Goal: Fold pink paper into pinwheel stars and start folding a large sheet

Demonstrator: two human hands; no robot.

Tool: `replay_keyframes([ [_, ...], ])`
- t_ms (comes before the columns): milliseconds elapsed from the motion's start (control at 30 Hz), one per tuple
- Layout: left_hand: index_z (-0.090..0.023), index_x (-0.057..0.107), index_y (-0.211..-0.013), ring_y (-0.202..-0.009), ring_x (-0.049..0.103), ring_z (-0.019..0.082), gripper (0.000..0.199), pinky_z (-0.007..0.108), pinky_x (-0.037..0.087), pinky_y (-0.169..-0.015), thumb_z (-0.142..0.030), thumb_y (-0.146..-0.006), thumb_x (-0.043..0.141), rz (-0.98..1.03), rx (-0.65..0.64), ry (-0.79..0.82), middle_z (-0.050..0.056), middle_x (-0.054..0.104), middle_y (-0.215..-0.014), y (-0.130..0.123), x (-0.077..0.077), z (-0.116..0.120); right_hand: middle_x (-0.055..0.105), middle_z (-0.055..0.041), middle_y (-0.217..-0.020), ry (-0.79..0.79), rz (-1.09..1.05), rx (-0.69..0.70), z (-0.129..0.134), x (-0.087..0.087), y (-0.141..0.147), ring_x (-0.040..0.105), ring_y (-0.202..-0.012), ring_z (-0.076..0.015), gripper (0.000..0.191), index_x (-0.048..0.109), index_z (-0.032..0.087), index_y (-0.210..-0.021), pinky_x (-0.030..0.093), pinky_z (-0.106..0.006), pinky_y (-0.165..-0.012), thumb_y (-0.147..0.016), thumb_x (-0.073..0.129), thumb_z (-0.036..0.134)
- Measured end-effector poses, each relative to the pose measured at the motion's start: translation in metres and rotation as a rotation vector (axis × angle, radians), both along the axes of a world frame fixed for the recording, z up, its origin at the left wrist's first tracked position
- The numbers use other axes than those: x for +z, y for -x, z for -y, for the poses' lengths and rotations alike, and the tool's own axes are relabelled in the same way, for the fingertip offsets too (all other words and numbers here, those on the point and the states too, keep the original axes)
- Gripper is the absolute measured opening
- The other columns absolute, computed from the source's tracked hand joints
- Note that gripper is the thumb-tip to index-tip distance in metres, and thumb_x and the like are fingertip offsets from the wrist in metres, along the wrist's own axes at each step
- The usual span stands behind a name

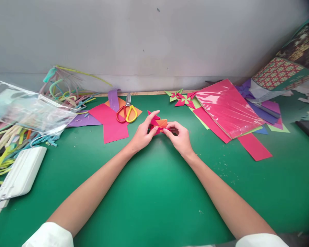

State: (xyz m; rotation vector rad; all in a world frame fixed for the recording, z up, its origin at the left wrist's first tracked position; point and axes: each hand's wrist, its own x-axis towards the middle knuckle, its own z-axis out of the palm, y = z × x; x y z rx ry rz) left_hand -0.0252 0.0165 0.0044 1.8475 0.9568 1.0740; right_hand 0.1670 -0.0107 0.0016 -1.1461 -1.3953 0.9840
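Between my two hands is a small folded paper piece (161,122), red with an orange part, held just above the green table. My left hand (145,132) grips its left side, thumb in front and fingers behind. On the right side, my right hand (179,135) pinches its lower edge between thumb and fingers. Part of the folded piece is hidden behind the fingers. Scissors (127,111) with one red and one yellow handle lie beyond my left hand, on red paper (113,127) and orange paper (139,111).
Finished red-and-green paper stars (184,99) lie at the back. To the right are a wrapped red paper pack (229,109) and a red strip (256,147). Leftward are colourful strips (12,140), a clear plastic case (28,106) and a white device (22,171) with a cable.
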Motion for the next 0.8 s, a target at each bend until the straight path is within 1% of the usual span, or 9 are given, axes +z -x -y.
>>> replay_keyframes([
  [100,-0.031,0.037,-0.161,-0.119,0.068,0.025,0.062,0.044,0.055,-0.108,-0.034,-0.102,0.056,-0.003,-0.007,0.0,0.011,0.063,-0.142,0.0001,-0.0004,0.0,0.073,-0.0061,-0.106,0.02,-0.043,-0.021,-0.0011,-0.0008,-0.0008,0.069,-0.093,-0.0232,0.022,0.066,0.024,-0.087,0.058,-0.039,-0.088,-0.089,0.073,0.045],
  [200,-0.031,0.036,-0.161,-0.115,0.069,0.024,0.062,0.044,0.055,-0.107,-0.034,-0.102,0.057,0.0,-0.003,0.007,0.011,0.062,-0.143,0.0001,-0.0004,0.0002,0.072,-0.0058,-0.105,0.03,-0.075,-0.026,-0.0016,-0.0014,-0.0008,0.07,-0.092,-0.0226,0.022,0.064,0.024,-0.085,0.059,-0.038,-0.086,-0.09,0.073,0.043],
  [267,-0.03,0.036,-0.162,-0.116,0.069,0.025,0.063,0.044,0.055,-0.107,-0.034,-0.102,0.057,-0.001,-0.009,0.009,0.011,0.063,-0.142,0.0,-0.0002,0.0005,0.072,-0.0056,-0.105,0.017,-0.046,-0.015,-0.0007,-0.0006,0.0,0.069,-0.093,-0.0228,0.02,0.064,0.025,-0.087,0.059,-0.038,-0.087,-0.092,0.071,0.043],
  [367,-0.03,0.036,-0.162,-0.118,0.068,0.026,0.064,0.044,0.055,-0.107,-0.034,-0.102,0.057,0.001,-0.019,0.006,0.011,0.064,-0.141,-0.0004,0.0003,0.001,0.072,-0.0056,-0.106,-0.044,0.054,0.016,0.0018,0.0018,0.0018,0.068,-0.094,-0.0232,0.015,0.067,0.026,-0.095,0.058,-0.038,-0.087,-0.093,0.069,0.04],
  [467,-0.031,0.036,-0.162,-0.114,0.069,0.025,0.064,0.043,0.056,-0.105,-0.033,-0.102,0.057,-0.005,-0.015,-0.001,0.011,0.064,-0.139,-0.001,0.0008,0.0016,0.071,-0.0063,-0.107,-0.106,0.137,0.018,0.0037,0.0033,0.003,0.067,-0.095,-0.0237,0.012,0.069,0.026,-0.092,0.057,-0.038,-0.085,-0.093,0.069,0.038],
  [567,-0.031,0.035,-0.162,-0.11,0.07,0.024,0.064,0.042,0.057,-0.103,-0.033,-0.102,0.057,-0.02,-0.006,-0.01,0.01,0.064,-0.139,-0.0014,0.0011,0.0021,0.072,-0.0066,-0.106,-0.113,0.135,-0.025,0.0038,0.003,0.0033,0.067,-0.094,-0.024,0.014,0.067,0.025,-0.086,0.056,-0.038,-0.083,-0.093,0.068,0.037],
  [800,-0.03,0.036,-0.162,-0.11,0.07,0.024,0.065,0.041,0.057,-0.101,-0.032,-0.101,0.057,-0.028,-0.01,-0.006,0.01,0.067,-0.135,-0.0024,0.0023,0.0034,0.073,-0.006,-0.103,-0.075,0.115,-0.063,0.0042,0.0031,0.0036,0.067,-0.09,-0.023,0.012,0.063,0.025,-0.086,0.055,-0.037,-0.081,-0.095,0.065,0.033],
])
